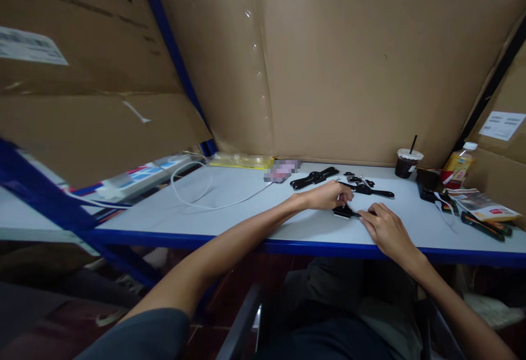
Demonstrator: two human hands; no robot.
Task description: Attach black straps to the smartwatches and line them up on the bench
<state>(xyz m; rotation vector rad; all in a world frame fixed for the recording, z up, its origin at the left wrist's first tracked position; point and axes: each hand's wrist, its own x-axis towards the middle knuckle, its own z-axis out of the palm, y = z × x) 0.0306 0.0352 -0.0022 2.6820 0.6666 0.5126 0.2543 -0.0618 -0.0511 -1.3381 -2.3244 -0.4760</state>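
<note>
Right fingers (367, 217) pinching a black tool (342, 212) — its body just beneath curled left fingers (346, 195), left grip unclear

A lidded cup (407, 164) with a black straw (413, 143) stood towards 3 o'clock, and farther out that way a white-capped bottle (461, 164) rose just beyond a packet (485, 205). White cable (213, 206) curled at 8, a printed label (30, 46) showed at 10, cardboard (329, 69) at 12.

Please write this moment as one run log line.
left hand: at black tool | right hand: at same black tool | lidded cup: back right
</note>
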